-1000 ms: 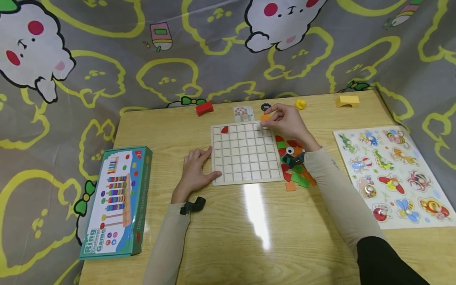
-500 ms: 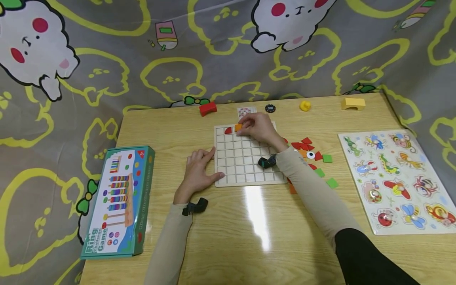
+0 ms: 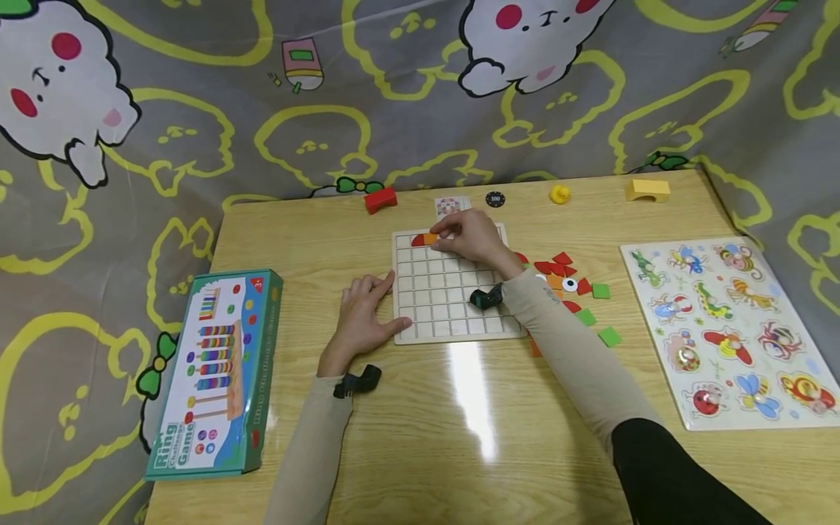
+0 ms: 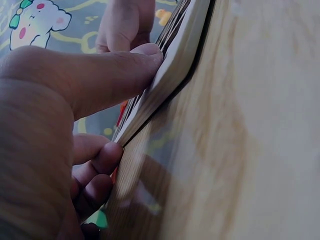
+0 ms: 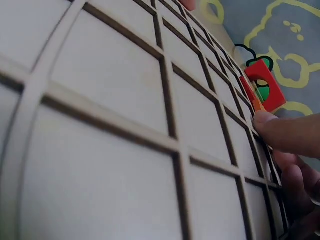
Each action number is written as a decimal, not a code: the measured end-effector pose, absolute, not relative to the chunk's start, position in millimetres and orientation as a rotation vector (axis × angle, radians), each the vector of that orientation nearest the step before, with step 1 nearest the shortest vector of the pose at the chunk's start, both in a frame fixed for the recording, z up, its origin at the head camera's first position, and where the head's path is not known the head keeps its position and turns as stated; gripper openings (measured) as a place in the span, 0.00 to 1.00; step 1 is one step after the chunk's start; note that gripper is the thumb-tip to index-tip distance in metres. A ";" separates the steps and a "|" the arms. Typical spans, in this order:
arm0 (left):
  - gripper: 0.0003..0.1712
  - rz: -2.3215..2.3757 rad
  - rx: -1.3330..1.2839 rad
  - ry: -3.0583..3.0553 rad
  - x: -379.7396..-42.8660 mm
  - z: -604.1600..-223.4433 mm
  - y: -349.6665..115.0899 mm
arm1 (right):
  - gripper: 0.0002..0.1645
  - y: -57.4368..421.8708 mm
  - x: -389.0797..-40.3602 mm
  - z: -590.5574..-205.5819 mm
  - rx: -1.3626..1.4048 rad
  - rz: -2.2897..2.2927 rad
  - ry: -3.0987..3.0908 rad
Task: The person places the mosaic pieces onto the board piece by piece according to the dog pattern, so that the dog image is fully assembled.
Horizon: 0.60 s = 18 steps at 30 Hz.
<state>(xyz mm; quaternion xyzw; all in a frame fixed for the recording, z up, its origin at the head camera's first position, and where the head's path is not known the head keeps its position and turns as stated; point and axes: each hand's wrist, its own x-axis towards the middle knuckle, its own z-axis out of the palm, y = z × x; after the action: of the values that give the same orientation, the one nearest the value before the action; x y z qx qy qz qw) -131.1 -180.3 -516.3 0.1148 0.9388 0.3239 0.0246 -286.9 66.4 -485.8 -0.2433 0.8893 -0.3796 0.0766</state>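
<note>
A pale wooden grid board (image 3: 453, 306) lies on the table, with a red quarter-round tile (image 3: 418, 240) in its far row. Beside that tile is an orange square tile (image 3: 429, 238), held at its right side by the thumb and fingertips of my right hand (image 3: 474, 239). In the right wrist view a fingertip (image 5: 262, 118) meets the orange tile's end. My left hand (image 3: 364, 313) rests at the board's left edge, fingers spread. Its thumb (image 4: 145, 57) lies on the board's rim in the left wrist view, other fingertips touching the side.
Loose red, green and orange tiles (image 3: 584, 317) lie right of the board, partly behind my right sleeve. A picture card (image 3: 449, 206), black chip (image 3: 495, 199), red block (image 3: 380, 200), yellow duck (image 3: 560, 194) and yellow arch (image 3: 648, 191) line the back. A boxed game (image 3: 210, 372) and insect puzzle (image 3: 728, 328) flank them.
My right hand has carried the orange tile leftward along the far row and lowered it beside the red tile. My left hand has stayed at the board's edge.
</note>
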 end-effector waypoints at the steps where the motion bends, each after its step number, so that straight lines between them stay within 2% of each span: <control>1: 0.54 1.007 0.354 2.905 -130.9 -516.4 -180.5 | 0.17 65.5 -286.9 -486.0 -0.720 -1.125 2.669; 13: 0.54 0.997 0.382 2.931 -131.4 -518.4 -179.7 | 0.20 67.2 -288.5 -488.6 -0.709 -1.095 2.681; 18: 0.54 1.000 0.382 2.933 -130.9 -516.7 -180.3 | 0.16 65.0 -288.5 -487.0 -0.720 -1.076 2.679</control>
<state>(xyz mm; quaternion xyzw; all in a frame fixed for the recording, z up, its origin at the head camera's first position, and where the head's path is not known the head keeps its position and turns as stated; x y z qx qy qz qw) -130.9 -180.3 -516.7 0.1222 0.9393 0.3204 0.0096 -288.5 65.0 -487.0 -0.2410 0.8973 -0.3604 0.0830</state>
